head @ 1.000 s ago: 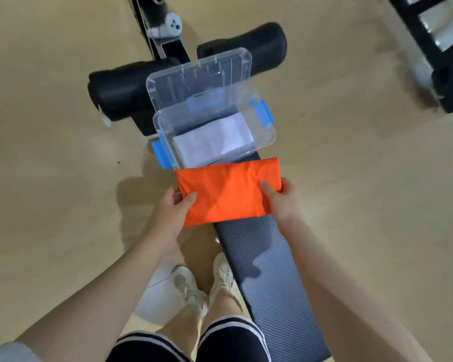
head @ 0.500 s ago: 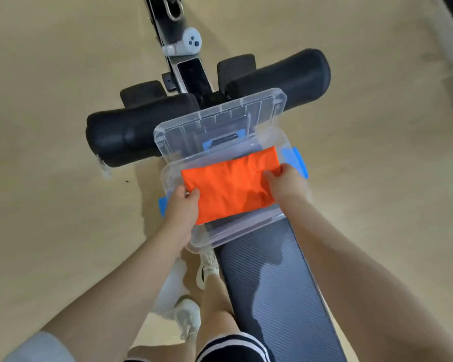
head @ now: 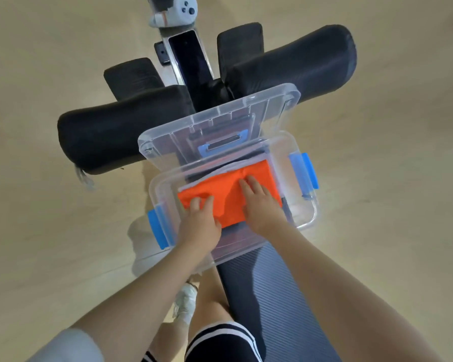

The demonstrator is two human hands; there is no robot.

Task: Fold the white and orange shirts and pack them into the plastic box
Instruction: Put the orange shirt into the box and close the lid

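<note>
While both hands lie flat inside the plastic box (head: 313,215), they press on the folded orange shirt (head: 225,194) and grip nothing: the left hand (head: 200,223) rests with its fingers a little curled on the near left part of the cloth, and the right hand (head: 262,202) lies open, palm down, on the middle and right part. The orange shirt is directly under the hands, so neither hand must reach for it; the right one covers more of it and goes further toward the far edge. Its long axis runs from left to right across the box, slightly turned so that the right end is further from the person. A thin pale edge of the white shirt (head: 230,168) shows just beyond the orange one, which suggests that it lies underneath. I judge that the packing is nearly done and only flattening remains. The transparent lid (head: 168,142) leans open behind the box, against the black foam rollers (head: 110,137). The box stands on the far end of the grey ribbed bench pad (head: 267,291), above a pale floor (head: 50,231).
</note>
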